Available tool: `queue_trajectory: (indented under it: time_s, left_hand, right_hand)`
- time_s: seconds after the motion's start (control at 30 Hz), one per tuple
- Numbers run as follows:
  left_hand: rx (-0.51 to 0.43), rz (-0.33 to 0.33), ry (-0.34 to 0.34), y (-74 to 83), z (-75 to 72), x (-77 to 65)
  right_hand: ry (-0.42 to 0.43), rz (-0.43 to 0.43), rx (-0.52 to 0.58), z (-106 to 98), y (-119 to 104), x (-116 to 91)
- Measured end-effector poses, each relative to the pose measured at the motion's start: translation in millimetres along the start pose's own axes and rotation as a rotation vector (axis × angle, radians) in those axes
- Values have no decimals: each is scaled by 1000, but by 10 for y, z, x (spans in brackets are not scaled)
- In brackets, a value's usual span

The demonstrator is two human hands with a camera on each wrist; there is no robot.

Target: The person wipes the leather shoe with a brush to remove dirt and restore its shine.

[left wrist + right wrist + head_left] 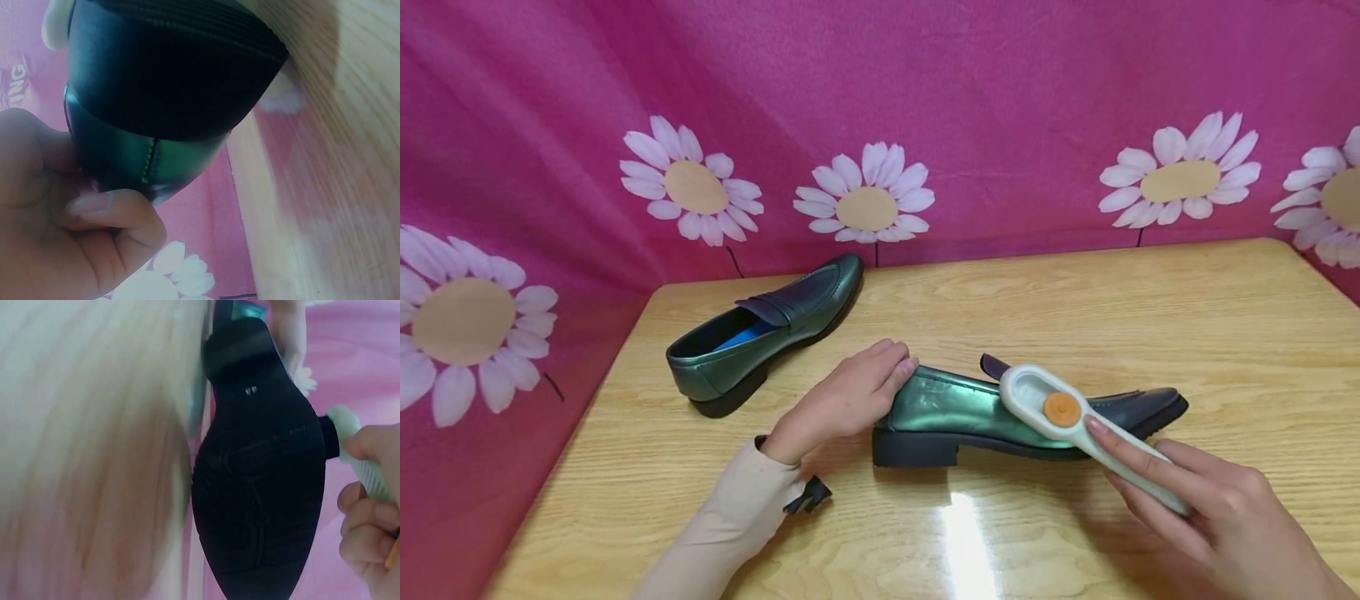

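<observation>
A dark green loafer (955,408) with a black sole stands on the table, toe to the right and tilted so that the sole (256,475) faces the right wrist camera. My left hand (857,396) grips its heel end; in the left wrist view the thumb is bent by the back seam (151,159). In my right hand (1225,500) is a white-handled brush (1138,467) with an orange button (1062,409), the index finger lying along the handle. Its dark bristles (329,437) touch or nearly touch the shoe's side.
A matching loafer (767,325) with a blue insole sits at the back left of the wooden table (1247,333). Behind rises a pink curtain (1000,92) with white daisies. A black bow or strap end (808,495) is at the left sleeve.
</observation>
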State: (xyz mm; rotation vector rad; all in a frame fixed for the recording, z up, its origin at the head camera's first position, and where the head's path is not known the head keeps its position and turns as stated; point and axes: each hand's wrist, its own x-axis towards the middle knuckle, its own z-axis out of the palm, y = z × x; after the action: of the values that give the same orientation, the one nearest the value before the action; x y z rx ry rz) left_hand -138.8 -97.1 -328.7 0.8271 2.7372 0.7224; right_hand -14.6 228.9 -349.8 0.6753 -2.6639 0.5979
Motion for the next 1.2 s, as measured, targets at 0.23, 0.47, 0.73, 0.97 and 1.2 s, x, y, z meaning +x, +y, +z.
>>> queue_trajectory:
  time_s: [0.23,0.47,0.73,0.97,1.2]
  left_hand:
    - [2,-3,6,-2,4,-3]
    - [-3,-11,4,-15,12,-5]
    - [5,2,7,-10,6,-7]
    - [-8,-13,1,2,0,-6]
    - [-4,-15,-5,2,3,-8]
  right_hand:
    - [-22,-62,9,70,-78,-1]
    - [36,-33,20,23,-38,15]
    - [-34,-97,56,77,-99,-1]
    - [-22,-16,-3,14,-14,2]
    - [-36,-52,31,58,-80,-12]
